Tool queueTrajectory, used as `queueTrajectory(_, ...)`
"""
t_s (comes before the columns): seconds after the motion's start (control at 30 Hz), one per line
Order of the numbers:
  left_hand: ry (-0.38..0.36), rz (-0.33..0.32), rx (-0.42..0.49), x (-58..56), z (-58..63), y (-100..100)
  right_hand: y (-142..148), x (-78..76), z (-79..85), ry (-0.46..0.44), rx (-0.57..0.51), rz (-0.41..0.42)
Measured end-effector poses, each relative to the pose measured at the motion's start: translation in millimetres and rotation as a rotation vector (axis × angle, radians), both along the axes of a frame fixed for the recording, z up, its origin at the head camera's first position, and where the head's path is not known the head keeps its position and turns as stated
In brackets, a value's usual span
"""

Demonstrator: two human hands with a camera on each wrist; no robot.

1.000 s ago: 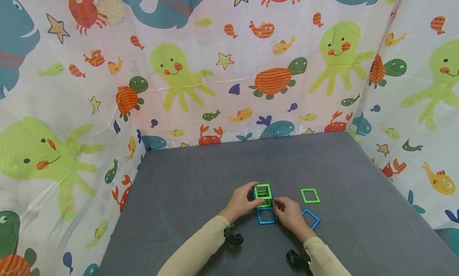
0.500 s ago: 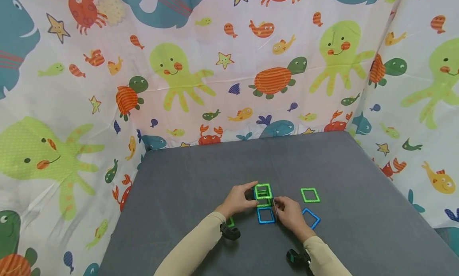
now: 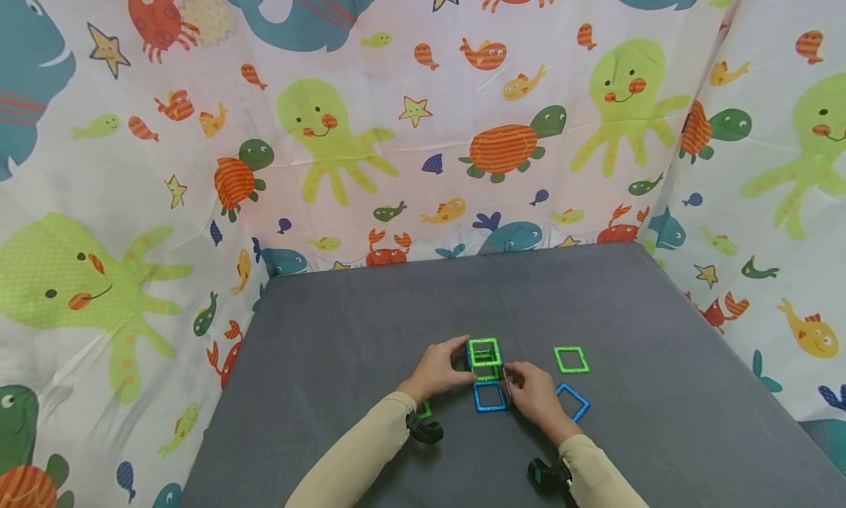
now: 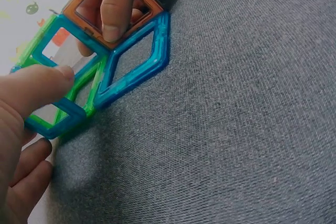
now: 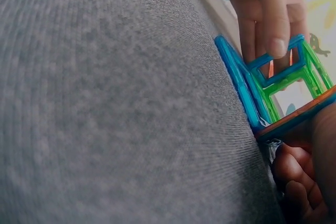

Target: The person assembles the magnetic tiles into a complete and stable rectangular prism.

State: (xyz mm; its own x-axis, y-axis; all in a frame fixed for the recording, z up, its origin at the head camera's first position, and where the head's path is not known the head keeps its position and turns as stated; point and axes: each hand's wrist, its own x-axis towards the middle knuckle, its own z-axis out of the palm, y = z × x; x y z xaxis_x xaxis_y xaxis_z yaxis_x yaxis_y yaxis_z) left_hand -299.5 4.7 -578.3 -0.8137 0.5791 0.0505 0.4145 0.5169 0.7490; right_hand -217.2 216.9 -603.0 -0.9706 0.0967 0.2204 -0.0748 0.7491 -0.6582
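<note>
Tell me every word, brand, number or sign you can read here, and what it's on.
None can be read in any view.
Patterned cloth: sea-animal pictures, no lettering visible.
Orange frame, blue frame, loose green frame: any rim marks are too small or blurred to read.
Black wrist devices: too small to read anything.

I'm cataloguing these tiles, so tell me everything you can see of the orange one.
The orange tile is a square, plastic-looking frame, see-through in the middle. It stands on edge, roughly upright, beside the flat blue tile, which its lower edge appears to meet. One corner nears the green-and-blue cube; contact there is unclear. The right hand holds it, with digits on both faces.
</note>
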Motion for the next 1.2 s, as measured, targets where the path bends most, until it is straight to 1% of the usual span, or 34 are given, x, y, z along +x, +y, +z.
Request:
queueTrajectory(0.2, -0.016, 0.016, 0.015, -0.8, -3.1, -0.3, -0.3, -0.7, -0.8, -0.006, 0.001, -0.002)
queueTrajectory(0.3, -0.009, 0.024, 0.015, -0.3, -5.6, 0.4, 0.0, 0.0, -1.6, -0.002, 0.003, 0.0)
queueTrajectory(0.4, -0.001, 0.03, 0.013, 1.6, -8.8, 1.1, 0.0, 0.7, -2.1, 0.005, 0.002, -0.004)
queueTrajectory(0.47, -0.001, 0.022, 0.013, 3.9, -10.4, 0.1, -0.3, 1.2, -2.4, 0.007, 0.003, -0.008)
queueTrajectory(0.53, 0.017, 0.009, 0.003, 7.1, -10.3, -3.2, -0.3, 1.6, -2.6, 0.002, 0.003, -0.005)
queueTrajectory(0.63, 0.099, 0.0, -0.036, 13.3, -6.0, -14.5, 0.4, 1.7, -1.5, -0.013, 0.006, 0.006)
queueTrajectory(0.73, 0.197, 0.029, -0.095, 19.1, 0.9, -30.9, 3.0, 1.0, 1.4, -0.013, 0.007, 0.006)
queueTrajectory(0.77, 0.215, 0.044, -0.123, 21.0, 2.5, -37.2, 3.8, 1.0, 2.4, -0.008, 0.008, 0.003)
queueTrajectory(0.9, 0.212, 0.074, -0.229, 29.2, 8.9, -62.7, 6.4, 0.3, 5.4, 0.035, 0.024, -0.005)
queueTrajectory(1.0, 0.207, 0.071, -0.3, 37.8, 12.1, -80.1, 5.3, 0.0, 3.9, 0.047, 0.031, 0.007)
queueTrajectory(1.13, 0.253, 0.063, -0.375, 51.7, 11.6, -93.5, 2.2, 0.1, -1.1, 0.017, 0.013, 0.011)
queueTrajectory(1.2, 0.281, 0.055, -0.385, 58.5, 9.4, -95.5, 1.3, 0.4, -3.5, 0.006, 0.0, 0.003)
